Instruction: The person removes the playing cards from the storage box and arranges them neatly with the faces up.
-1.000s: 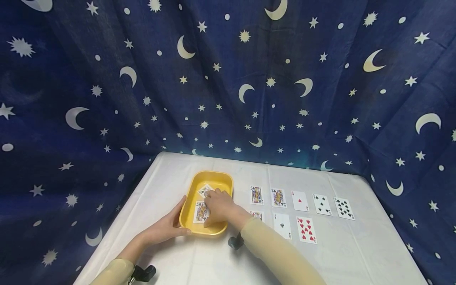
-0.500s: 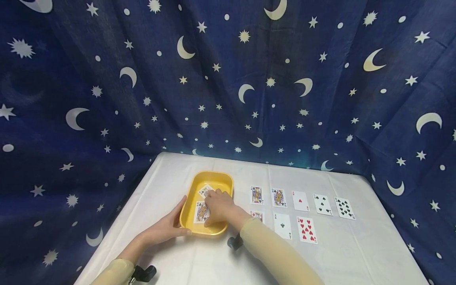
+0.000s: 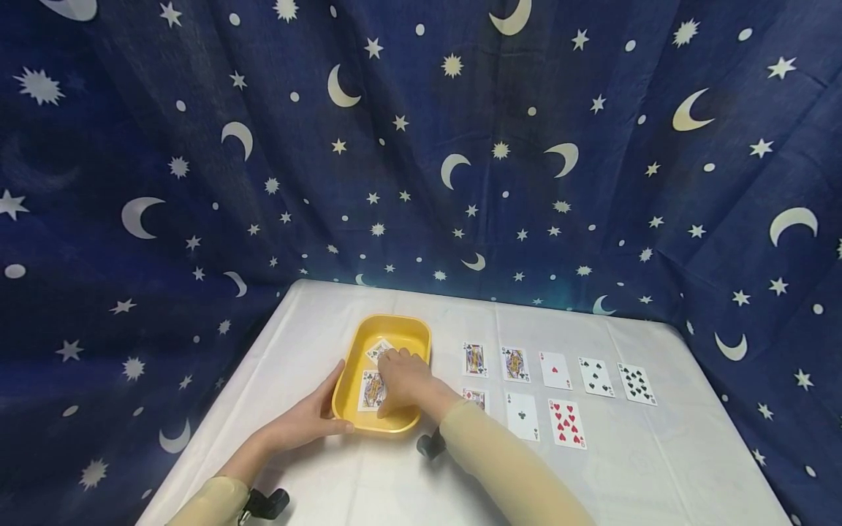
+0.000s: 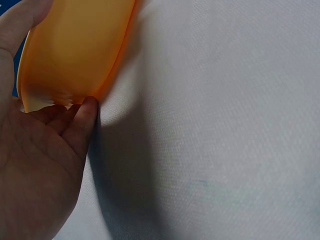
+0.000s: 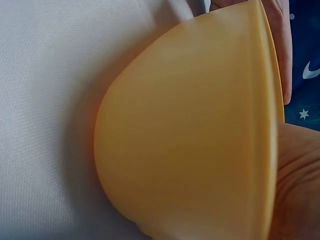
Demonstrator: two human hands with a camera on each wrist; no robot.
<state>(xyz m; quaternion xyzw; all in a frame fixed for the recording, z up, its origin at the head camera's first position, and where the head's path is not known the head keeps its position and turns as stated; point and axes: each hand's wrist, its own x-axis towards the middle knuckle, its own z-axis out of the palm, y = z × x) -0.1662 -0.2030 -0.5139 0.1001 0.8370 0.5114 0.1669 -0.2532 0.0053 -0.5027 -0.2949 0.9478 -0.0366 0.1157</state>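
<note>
A yellow tray (image 3: 408,326) with rounded corners stands on the white-covered table in the head view. My left hand (image 3: 309,418) grips its near left side, thumb at the front rim and fingers along the left wall. In the left wrist view the fingers (image 4: 82,120) touch the tray wall (image 4: 80,45). My right hand (image 3: 406,381) reaches down inside the tray, fingers bent and thumb low near the floor. A queen card (image 3: 371,391) lies face up beside that thumb, and a tilted face card (image 3: 378,350) sits by the fingers. Whatever lies under the right palm is hidden.
To the tray's right, face-up cards form two rows. The back row has a jack (image 3: 474,359), a queen (image 3: 515,364), the ace of hearts (image 3: 555,370) and spades cards (image 3: 596,377). In front lie a partly covered card (image 3: 474,397), the ace of clubs (image 3: 522,416) and a hearts card (image 3: 567,424).
Almost nothing differs. The right forearm has shifted very slightly left; both hands, the tray and the cards keep their places.
</note>
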